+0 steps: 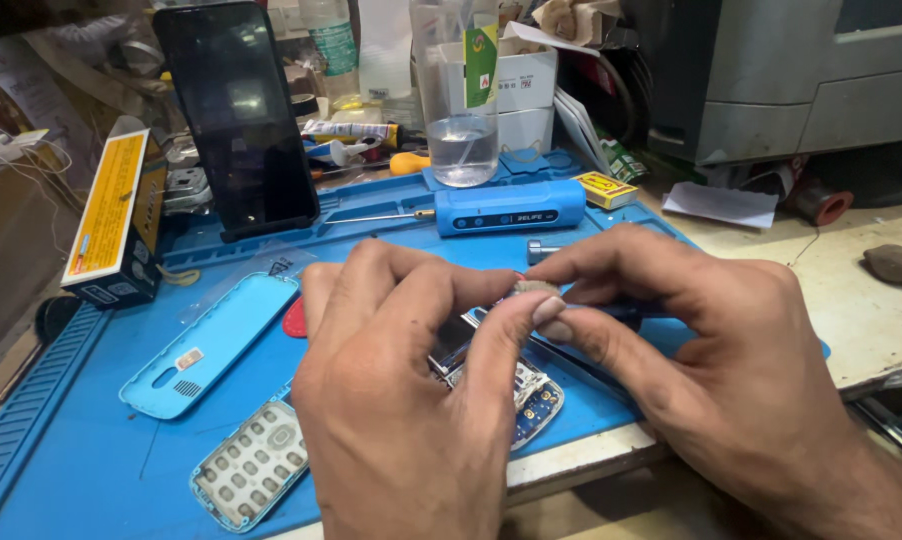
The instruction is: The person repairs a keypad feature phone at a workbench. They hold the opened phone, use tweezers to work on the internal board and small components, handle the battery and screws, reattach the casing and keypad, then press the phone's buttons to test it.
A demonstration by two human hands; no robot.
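Note:
My left hand and my right hand meet over a blue work mat. Together their fingertips pinch a small tan part. My right hand also seems to grip a thin dark tool, mostly hidden by the fingers. Under the hands lies an opened phone body with a bare blue circuit board. A light blue phone back cover and a grey keypad panel lie to the left on the mat. A red pick peeks out beside my left hand.
A black smartphone leans upright at the back. A blue electric screwdriver lies behind the hands, with a clear glass of liquid beyond it. An orange and black box stands left. Grey machine and brown stone sit right.

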